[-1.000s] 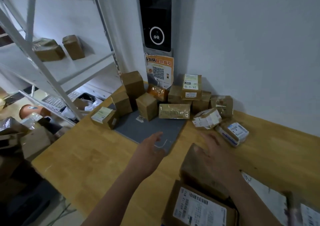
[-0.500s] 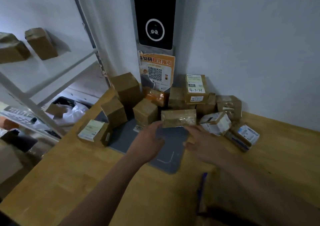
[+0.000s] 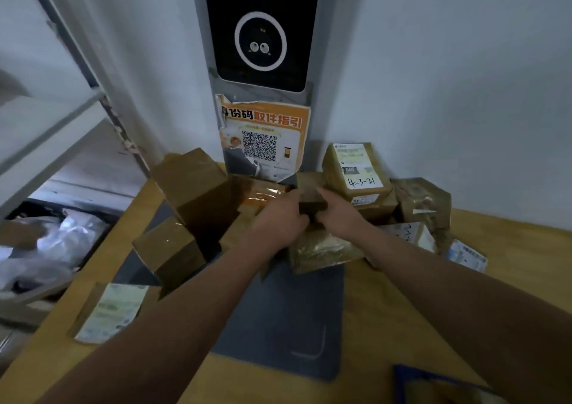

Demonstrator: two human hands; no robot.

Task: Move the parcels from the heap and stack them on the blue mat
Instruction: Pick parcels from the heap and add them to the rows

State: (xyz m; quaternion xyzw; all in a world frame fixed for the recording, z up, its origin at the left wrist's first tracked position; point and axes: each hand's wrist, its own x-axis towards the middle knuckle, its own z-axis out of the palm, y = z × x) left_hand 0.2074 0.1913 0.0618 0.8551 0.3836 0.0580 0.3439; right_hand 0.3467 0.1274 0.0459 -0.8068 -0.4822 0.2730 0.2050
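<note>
Center frame: left hand (image 3: 278, 218) & right hand (image 3: 340, 214) clasp 1 small dark-brown cardboard parcel (image 3: 311, 193) from both sides, amid the heap at the wall; grey-blue flat mat (image 3: 278, 320) lies below on the wooden table (image 3: 387, 310)

On the orange poster (image 3: 263, 137) "份码取件指引" is printed above a QR code, and "4-3-21" is handwritten on the labelled parcel (image 3: 356, 171) just right of the poster.

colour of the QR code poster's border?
Orange, on the poster taped to the grey post; head view.
</note>
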